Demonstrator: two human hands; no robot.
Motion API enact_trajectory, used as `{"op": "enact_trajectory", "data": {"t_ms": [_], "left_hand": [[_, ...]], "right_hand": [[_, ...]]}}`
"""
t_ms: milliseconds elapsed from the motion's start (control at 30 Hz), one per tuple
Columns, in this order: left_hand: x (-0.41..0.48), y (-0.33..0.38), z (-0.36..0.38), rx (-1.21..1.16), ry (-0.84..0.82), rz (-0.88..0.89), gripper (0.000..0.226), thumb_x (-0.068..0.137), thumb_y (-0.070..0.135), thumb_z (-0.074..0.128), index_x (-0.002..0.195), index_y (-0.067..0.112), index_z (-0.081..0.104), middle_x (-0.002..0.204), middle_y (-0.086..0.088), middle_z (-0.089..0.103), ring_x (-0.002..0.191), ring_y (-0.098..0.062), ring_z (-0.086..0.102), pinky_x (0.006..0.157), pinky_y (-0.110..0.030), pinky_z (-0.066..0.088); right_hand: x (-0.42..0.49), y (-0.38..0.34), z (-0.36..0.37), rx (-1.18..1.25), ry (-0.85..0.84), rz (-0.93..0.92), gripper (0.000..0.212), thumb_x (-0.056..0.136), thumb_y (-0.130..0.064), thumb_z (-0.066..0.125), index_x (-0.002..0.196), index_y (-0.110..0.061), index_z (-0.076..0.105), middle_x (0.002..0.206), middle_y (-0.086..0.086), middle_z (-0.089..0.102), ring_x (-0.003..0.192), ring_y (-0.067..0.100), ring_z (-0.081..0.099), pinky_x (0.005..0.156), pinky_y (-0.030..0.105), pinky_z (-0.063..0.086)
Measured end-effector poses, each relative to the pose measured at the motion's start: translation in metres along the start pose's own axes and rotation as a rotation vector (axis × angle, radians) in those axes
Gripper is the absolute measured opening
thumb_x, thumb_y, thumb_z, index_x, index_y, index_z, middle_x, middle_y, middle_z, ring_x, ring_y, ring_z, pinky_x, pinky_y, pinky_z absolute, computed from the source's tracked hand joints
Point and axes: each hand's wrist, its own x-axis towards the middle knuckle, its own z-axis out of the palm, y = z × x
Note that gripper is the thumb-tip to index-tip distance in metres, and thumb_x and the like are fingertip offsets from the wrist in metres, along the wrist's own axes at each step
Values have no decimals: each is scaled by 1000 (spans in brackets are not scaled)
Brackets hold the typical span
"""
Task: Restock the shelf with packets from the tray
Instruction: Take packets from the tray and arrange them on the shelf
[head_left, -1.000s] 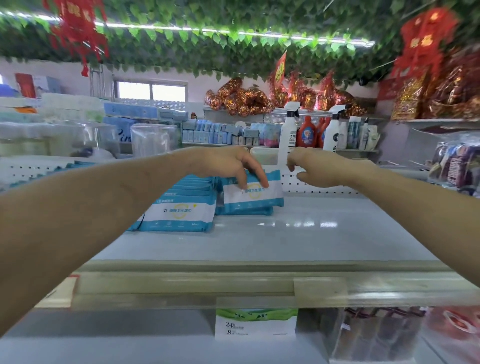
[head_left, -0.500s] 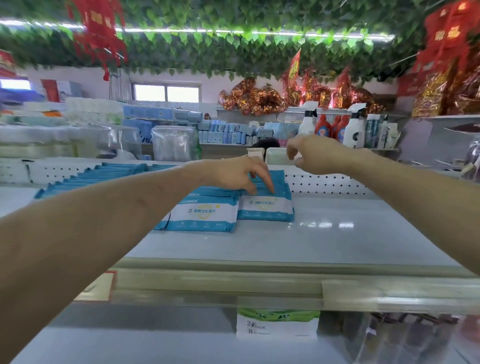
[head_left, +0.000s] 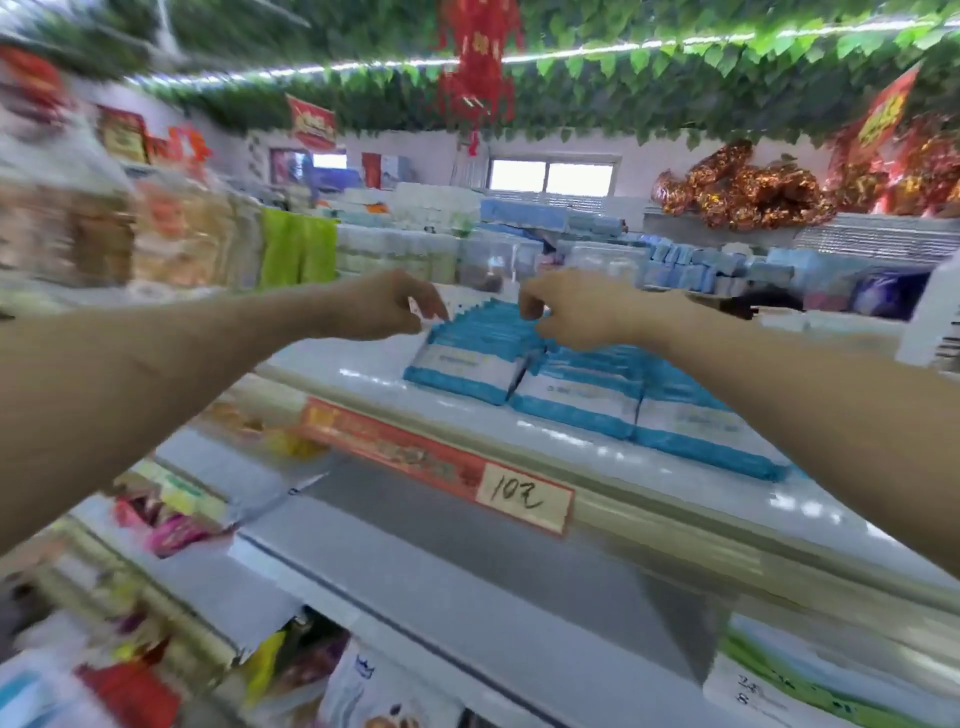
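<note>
Both hands have shifted leftward along the shelf since half a second ago, and the view has swung with them and blurred. They have left the right-hand stack and now hang over the leftmost row.

Three rows of flat blue-and-white plastic packets (head_left: 576, 402) stand side by side, on edge and leaning back, on the pale grey metal shelf (head_left: 337, 358). They are near its front lip. A red price strip with a handwritten white tag (head_left: 524, 496) runs along that lip.

Progress, as a judgement: packets are already on the shelf, so the restocking is well under way. Bare shelf shows to the left of the rows, so more could go in. No tray is in view, so what is left to bring cannot be told.

The left hand (head_left: 387, 306) reaches in from the left, its fingers (head_left: 426, 304) curled down with tips bunched at the upper edge of the leftmost row. The right hand (head_left: 571, 309) faces it, its fingers (head_left: 527, 306) curled towards the thumb over the same row. Both hands touch or nearly touch the packet tops. Blur hides whether either hand pinches a packet or only steadies the row.
</note>
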Motion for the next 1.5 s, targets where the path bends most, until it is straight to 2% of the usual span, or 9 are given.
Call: {"op": "enact_trajectory", "data": {"t_ms": [67, 200, 400, 567, 667, 833, 1033, 1267, 1500], "left_hand": [[-42, -41, -19, 44, 27, -96, 34, 95, 4, 64, 120, 27, 70, 124, 6, 67, 94, -10, 62, 78, -20, 46], [-138, -105, -51, 205, 47, -252, 36, 92, 15, 59, 125, 26, 70, 120, 6, 66, 101, -18, 63, 89, -33, 50], [-288, -187, -68, 296, 109, -563, 30, 97, 24, 54, 122, 36, 66, 111, 5, 64, 88, -21, 68, 77, -49, 59], [-404, -232, -17, 244, 55, -833, 35, 94, 13, 54, 122, 26, 70, 105, 1, 67, 76, -13, 61, 78, -36, 55], [-465, -256, 23, 197, -33, -961, 37, 92, 13, 55, 122, 24, 71, 121, -5, 72, 106, -30, 67, 94, -41, 54], [-530, -283, 81, 121, -135, -1136, 38, 95, 14, 54, 126, 27, 71, 133, -2, 68, 118, -28, 63, 100, -36, 52], [-556, -307, 136, 76, -254, -1143, 37, 94, 16, 56, 127, 26, 69, 136, -5, 60, 125, -29, 57, 104, -37, 47], [-569, -319, 170, 137, -314, -1135, 36, 95, 28, 56, 128, 37, 67, 142, 0, 51, 129, -26, 51, 106, -45, 45], [-594, -318, 160, 103, -289, -1173, 34, 96, 20, 57, 125, 31, 70, 141, -2, 49, 127, -27, 51, 101, -45, 53]], "right_hand": [[35, -51, 4, 27, 31, -102, 20, 96, -18, 56, 115, -22, 59, 118, 2, 63, 104, 25, 60, 90, 44, 52], [93, -165, 13, 123, 99, -337, 25, 94, -19, 56, 117, -26, 62, 120, -4, 65, 104, 21, 60, 91, 41, 51], [130, -340, 52, 302, 128, -724, 19, 91, -17, 61, 109, -20, 64, 107, 0, 65, 97, 22, 59, 84, 41, 49], [122, -462, 155, 383, -102, -838, 19, 94, -18, 58, 111, -20, 63, 109, -3, 62, 99, 18, 59, 78, 36, 46], [111, -516, 218, 403, -269, -853, 24, 94, -13, 57, 116, -16, 64, 119, 3, 62, 107, 23, 58, 80, 33, 42], [109, -579, 298, 474, -444, -814, 21, 92, -15, 59, 111, -21, 67, 120, 6, 58, 115, 27, 57, 95, 40, 47], [114, -619, 348, 407, -472, -821, 30, 89, -10, 63, 117, -15, 70, 128, 12, 52, 121, 32, 53, 103, 43, 46], [131, -636, 373, 268, -448, -784, 35, 92, -20, 60, 127, -26, 64, 155, 3, 34, 137, 30, 41, 110, 43, 41], [121, -648, 393, 209, -373, -790, 42, 96, -22, 58, 137, -32, 59, 135, 6, 40, 129, 29, 40, 110, 42, 36]]}}
